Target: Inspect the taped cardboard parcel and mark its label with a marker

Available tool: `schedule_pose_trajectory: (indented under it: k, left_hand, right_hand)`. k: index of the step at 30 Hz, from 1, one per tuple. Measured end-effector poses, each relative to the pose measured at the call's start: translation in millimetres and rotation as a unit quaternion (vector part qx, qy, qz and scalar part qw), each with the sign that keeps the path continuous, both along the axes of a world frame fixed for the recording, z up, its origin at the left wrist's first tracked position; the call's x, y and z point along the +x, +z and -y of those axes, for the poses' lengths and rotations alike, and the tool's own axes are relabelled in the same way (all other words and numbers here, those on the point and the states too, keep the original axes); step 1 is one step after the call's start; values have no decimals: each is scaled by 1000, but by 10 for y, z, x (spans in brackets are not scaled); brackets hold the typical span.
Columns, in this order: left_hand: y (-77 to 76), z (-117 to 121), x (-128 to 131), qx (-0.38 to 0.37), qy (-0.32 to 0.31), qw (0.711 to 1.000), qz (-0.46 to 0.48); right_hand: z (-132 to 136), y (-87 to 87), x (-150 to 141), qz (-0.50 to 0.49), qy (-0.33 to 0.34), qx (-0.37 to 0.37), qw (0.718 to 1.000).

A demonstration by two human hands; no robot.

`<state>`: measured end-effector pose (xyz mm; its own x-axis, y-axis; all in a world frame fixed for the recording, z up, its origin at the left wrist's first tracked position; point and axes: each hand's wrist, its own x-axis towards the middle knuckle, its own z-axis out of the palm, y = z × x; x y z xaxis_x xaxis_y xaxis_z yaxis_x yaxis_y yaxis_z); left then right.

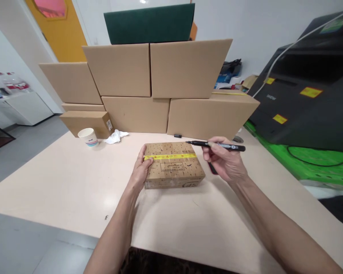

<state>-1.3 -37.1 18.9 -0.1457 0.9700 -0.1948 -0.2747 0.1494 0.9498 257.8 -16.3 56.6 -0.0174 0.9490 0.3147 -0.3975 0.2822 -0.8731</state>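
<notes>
The pale table (60, 182) is the largest thing under the printed box (174, 173), which rests flat on it. Behind this box stands a stack of plain cartons (134, 116). The left hand (141, 169) grips the box at its left edge, with the thumb upon the top. The right hand (227, 161), to the right of the box, is closed around a black marker (230, 147); its tip is near the box's far right corner, but I cannot tell whether they touch. A small black cap (177, 136) lies behind the box.
</notes>
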Motion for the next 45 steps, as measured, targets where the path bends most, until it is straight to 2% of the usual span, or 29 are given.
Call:
schedule_pose_trajectory:
  k: [5,12,16,23,25,28,35,41,43,45]
  left_hand:
    - [-3,2,5,0,2,1000,-3]
    - [-3,12,19,12,4,1000,2]
    - [19,18,17,13,7,1000,-17]
    - [44,27,28,1,-2,1000,-4]
    - [45,27,30,2,0,1000,-3]
    - [41,24,26,5,4,1000,-3]
    - [43,21,16,1,5,1000,2]
    - [45,20,11,3,6,1000,-1]
    - [52,23,15,0,5,1000,-2]
    - [62,27,20,-1,5,1000,-1]
  right_hand:
    - [47,-2,-66,-15,9,4,1000]
    - [44,-87,-139,125,41,-9,991]
    - [57,-164,-109,175,-29,17,984]
    - [127,-140,0,279,-185,102,937]
    - [105,-160,-11,320,-182,127,921]
    - [43,-217,-14,370,-134,133,909]
    - [74,-211,114,302,-184,103,930]
    - [119,-327,250,354,-234,113,899]
    - [139,-366,299,353,-237,102,899]
    - [174,-381,331,327,-228,80,914]
